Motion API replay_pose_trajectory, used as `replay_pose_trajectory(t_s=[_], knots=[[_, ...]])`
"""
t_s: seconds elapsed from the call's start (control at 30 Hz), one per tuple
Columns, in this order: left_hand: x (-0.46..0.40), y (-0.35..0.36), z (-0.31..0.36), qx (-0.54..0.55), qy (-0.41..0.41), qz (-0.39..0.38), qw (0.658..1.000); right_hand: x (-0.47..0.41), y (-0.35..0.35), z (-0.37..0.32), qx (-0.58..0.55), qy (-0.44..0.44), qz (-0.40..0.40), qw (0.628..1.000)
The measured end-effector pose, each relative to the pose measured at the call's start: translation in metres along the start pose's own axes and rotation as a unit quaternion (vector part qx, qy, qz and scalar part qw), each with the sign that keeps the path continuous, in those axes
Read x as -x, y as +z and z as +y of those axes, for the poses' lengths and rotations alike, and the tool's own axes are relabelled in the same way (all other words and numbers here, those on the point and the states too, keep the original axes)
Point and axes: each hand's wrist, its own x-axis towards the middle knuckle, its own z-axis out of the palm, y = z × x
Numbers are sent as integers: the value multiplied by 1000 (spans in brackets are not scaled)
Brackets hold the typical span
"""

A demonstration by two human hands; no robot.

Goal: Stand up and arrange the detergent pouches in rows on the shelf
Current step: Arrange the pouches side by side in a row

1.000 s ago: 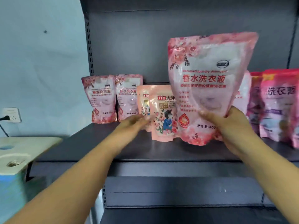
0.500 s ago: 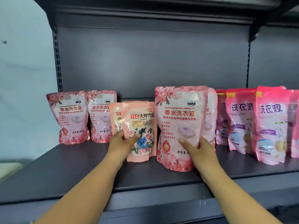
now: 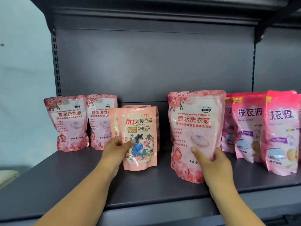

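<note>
Head view: both hands grip upright pouches — small pouch (image 3: 140,141), large pouch (image 3: 193,134).

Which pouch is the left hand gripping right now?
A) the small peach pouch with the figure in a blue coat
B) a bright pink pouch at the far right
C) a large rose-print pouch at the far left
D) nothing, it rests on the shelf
A: the left hand has its thumb across the front of the small peach pouch, fingers behind its left edge.
</note>
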Motion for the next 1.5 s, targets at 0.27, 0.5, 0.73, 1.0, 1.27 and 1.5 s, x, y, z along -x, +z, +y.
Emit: replay_pose_trajectory(t_s=[0.27, 0.5, 0.73, 1.0, 1.27, 1.5], knots=[[-17, -22, 1, 26, -21, 13, 999, -1, -1, -3, -36, 18, -23, 999], [-14, -16, 3, 14, -6, -75, 997, -3, 2, -7, -7, 5, -1, 1000], [-3, -16, 2, -27, 24, -49, 998, -6, 11, -7, 94, -33, 69, 993], [10, -16, 5, 22, 15, -39, 999, 42, 57, -35, 187, -357, 88, 911], [11, -17, 5, 96, 10, -19, 995, 5, 132, -32, -129, 92, -260, 952], [-20, -30, 9, 38, 23, 13, 999, -12, 174, -38, -76, 52, -158, 983]])
